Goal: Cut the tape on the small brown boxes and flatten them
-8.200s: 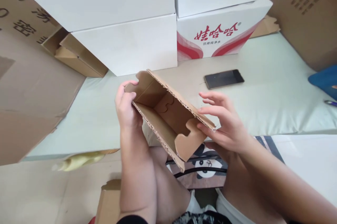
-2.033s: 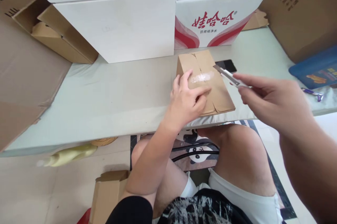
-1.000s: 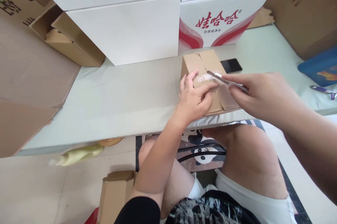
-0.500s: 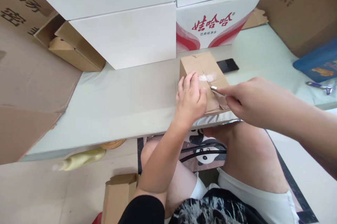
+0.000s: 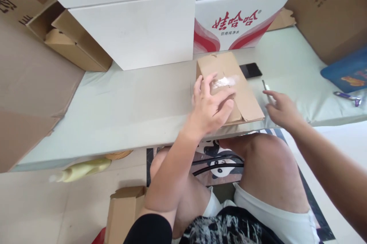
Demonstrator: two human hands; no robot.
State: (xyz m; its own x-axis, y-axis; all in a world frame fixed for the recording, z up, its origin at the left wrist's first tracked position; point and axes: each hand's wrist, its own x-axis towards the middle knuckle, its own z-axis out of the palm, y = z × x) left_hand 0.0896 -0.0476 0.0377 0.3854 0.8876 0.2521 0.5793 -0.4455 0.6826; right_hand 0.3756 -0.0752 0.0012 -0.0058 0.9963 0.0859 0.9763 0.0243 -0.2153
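Note:
A small brown cardboard box (image 5: pixel 249 100) stands near the front edge of the cloth-covered bench, with a strip of clear tape (image 5: pixel 226 81) across its top seam. My left hand (image 5: pixel 210 104) rests over the box's left side and top, its fingers spread and curved. Right of the box, my right hand (image 5: pixel 282 110) pinches a slim utility knife (image 5: pixel 267 90) just above the bench cloth. The knife points away from me, clear of the box. Part of its handle is hidden by my fingers.
Behind the box stand stacked white cartons (image 5: pixel 137 33). A black phone (image 5: pixel 251 70) lies beside the box. To the right are a blue container (image 5: pixel 346 70) and a purple razor (image 5: pixel 346 98). Large brown cartons (image 5: pixel 34 72) flank the left. A yellow-green bottle (image 5: pixel 86 169) lies on the floor.
My right hand has drawn the knife off the box's seam and moved right, down beside the box. My left hand's thumb and index finger have spread apart over the box top.

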